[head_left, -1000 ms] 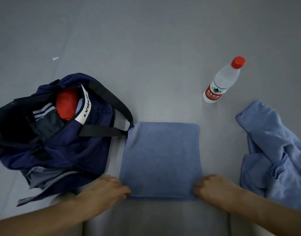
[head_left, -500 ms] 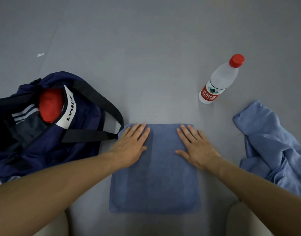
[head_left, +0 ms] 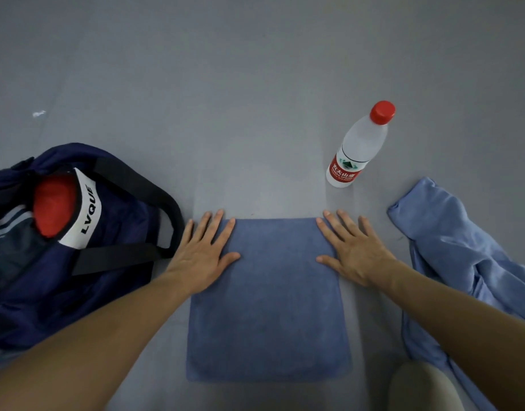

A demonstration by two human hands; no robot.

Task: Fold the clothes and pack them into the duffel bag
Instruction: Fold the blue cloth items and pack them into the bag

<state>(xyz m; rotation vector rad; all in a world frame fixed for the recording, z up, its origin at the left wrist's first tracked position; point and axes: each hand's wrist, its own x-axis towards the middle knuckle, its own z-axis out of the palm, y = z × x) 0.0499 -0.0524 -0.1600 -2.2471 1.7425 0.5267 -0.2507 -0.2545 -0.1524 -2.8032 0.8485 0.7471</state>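
Blue terry cloth, folded into a neat rectangle (head_left: 268, 301), is lying flat on the grey floor (head_left: 255, 99), toward the near edge and right in the middle of the head view. Both hands are pressing down on its far corners: the left hand (head_left: 203, 253) is sitting over the far-left corner, the right hand (head_left: 354, 252) over the far-right one, and on each the fingers (head_left: 216, 225) are spread wide and flat, gripping nothing, some fingertips reaching past the cloth's far edge onto the floor. Off to the left the navy duffel bag (head_left: 77, 247) is gaping open, a red item (head_left: 52, 204) and a dark striped garment (head_left: 9, 229) showing inside, its black strap (head_left: 142, 191) looping just beside the left hand. Over on the right a crumpled light-blue garment (head_left: 463, 262) is lying unfolded on the floor. Farther back, to the right of centre, a clear bottle (head_left: 359, 146) with a red cap is standing upright.
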